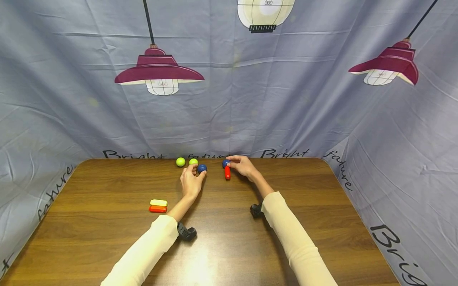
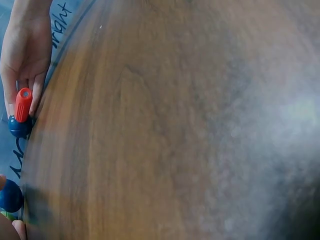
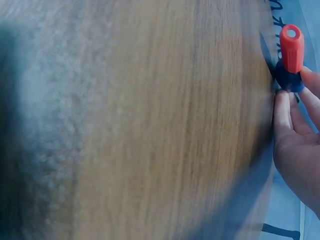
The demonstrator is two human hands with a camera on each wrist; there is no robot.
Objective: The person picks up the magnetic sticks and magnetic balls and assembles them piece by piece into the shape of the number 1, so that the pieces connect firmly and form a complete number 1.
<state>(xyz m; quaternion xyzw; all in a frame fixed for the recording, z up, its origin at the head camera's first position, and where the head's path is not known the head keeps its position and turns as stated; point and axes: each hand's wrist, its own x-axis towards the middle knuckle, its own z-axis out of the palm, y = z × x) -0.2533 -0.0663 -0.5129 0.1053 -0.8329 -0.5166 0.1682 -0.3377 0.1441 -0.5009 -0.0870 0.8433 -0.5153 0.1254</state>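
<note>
Near the back edge of the table, my left hand [image 1: 191, 183] holds a blue ball [image 1: 202, 168] between thumb and fingers. Part of this blue ball [image 2: 11, 196] shows at the left edge of the left wrist view. Just beyond the left fingers lies a green ball [image 1: 193, 161], with another green ball [image 1: 180, 162] to its left. My right hand [image 1: 243, 166] grips a second blue ball [image 1: 226, 163]. A red ribbed handle [image 1: 227, 173] with a hole in its end sticks out from that ball toward me, as the right wrist view also shows this handle [image 3: 292, 50].
A yellow handle-like piece [image 1: 159, 202] and a red-orange one [image 1: 158, 209] lie side by side on the wooden table [image 1: 118, 238], left of the left forearm. Printed curtains [image 1: 229, 111] hang close behind the table's back edge. Black wrist devices [image 1: 187, 232] sit on both wrists.
</note>
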